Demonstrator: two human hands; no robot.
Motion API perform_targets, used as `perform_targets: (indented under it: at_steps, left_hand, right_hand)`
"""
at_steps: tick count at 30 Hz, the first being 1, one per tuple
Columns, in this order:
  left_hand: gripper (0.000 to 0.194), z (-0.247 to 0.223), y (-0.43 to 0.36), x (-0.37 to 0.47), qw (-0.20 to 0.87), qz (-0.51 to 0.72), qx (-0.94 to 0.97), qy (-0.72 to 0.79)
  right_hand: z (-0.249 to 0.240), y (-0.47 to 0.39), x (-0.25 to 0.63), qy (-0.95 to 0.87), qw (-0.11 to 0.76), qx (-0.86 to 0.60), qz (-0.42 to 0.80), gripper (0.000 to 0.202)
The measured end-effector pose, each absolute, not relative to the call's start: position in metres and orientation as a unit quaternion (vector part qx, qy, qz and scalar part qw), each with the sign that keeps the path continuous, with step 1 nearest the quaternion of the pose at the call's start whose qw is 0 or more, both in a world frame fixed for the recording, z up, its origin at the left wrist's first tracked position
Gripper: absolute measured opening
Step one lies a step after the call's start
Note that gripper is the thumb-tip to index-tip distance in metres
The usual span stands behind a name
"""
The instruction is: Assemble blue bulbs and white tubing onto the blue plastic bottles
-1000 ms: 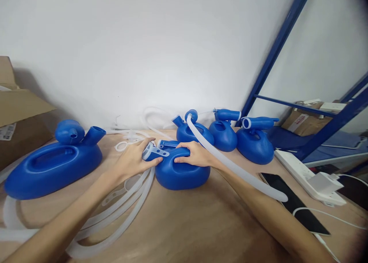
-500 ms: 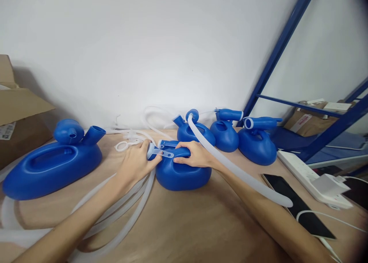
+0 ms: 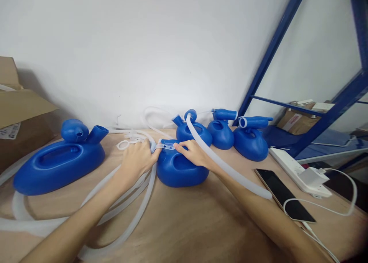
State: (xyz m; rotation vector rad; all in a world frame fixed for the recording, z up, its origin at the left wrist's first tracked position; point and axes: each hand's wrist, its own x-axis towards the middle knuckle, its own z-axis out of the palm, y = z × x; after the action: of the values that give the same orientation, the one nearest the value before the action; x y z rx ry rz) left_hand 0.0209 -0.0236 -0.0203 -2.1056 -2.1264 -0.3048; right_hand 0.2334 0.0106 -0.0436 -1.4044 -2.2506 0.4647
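Note:
A blue plastic urinal bottle (image 3: 184,175) stands on the table before me, its hollow grip facing up. My left hand (image 3: 139,155), left of its neck, is closed on a translucent cap (image 3: 152,145) with a flat, holed strap (image 3: 165,146) reaching right across the bottle's top. My right hand (image 3: 192,151) is over the bottle, its thumb and fingers pinching the strap's far end; the fingers are partly hidden. Translucent hose (image 3: 149,201) lies coiled below my left hand. Near that hand is a clear ring piece (image 3: 123,144).
A larger-looking blue bottle (image 3: 57,178) lies left, near a cardboard box (image 3: 25,106). Several blue bottles (image 3: 220,134) stand at the back right, one with a thick hose (image 3: 224,165) crossing above my right forearm. A phone (image 3: 284,194), power strip (image 3: 299,171) and blue rack (image 3: 273,48) are right.
My right hand has moved from the blue upper part of the bottle to the strap's end. My left hand still holds the cap. The view has shifted slightly to the right.

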Motion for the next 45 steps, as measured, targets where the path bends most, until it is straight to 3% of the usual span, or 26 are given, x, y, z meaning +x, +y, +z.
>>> perform_targets:
  at_steps: [4, 7, 11, 19, 22, 27, 36, 45]
  left_hand:
    - [0.069, -0.014, -0.025, 0.009, 0.055, -0.076, -0.727, -0.68]
    - [0.071, -0.017, -0.021, -0.007, 0.075, -0.092, -0.83, -0.545]
    - [0.05, -0.026, -0.011, -0.014, 0.107, -0.119, -0.899, -0.407]
    - [0.034, -0.034, 0.001, -0.012, 0.137, -0.142, -0.89, -0.411]
    - [0.032, -0.034, 0.0, -0.012, 0.135, -0.142, -0.891, -0.41]
    - [0.03, -0.034, -0.004, -0.006, 0.125, -0.136, -0.884, -0.428]
    - [0.025, -0.039, -0.006, -0.002, 0.115, -0.161, -0.862, -0.467]
    - [0.024, -0.043, -0.009, 0.008, 0.1, -0.19, -0.808, -0.549]
  right_hand:
    - [-0.041, 0.011, 0.236, -0.819, 0.219, -0.504, 0.167, 0.073]
    - [-0.033, 0.02, 0.239, -0.832, 0.164, -0.488, 0.208, 0.079]
    - [-0.018, 0.027, 0.23, -0.82, 0.067, -0.51, 0.252, 0.08]
    - [-0.013, 0.022, 0.209, -0.839, 0.094, -0.502, 0.185, 0.055]
    - [-0.014, 0.025, 0.212, -0.828, 0.093, -0.485, 0.266, 0.058]
    - [-0.016, 0.032, 0.217, -0.836, 0.069, -0.453, 0.302, 0.066]
    - [-0.018, 0.036, 0.216, -0.841, 0.058, -0.436, 0.314, 0.06]
    - [-0.027, 0.035, 0.214, -0.828, 0.102, -0.466, 0.294, 0.058]
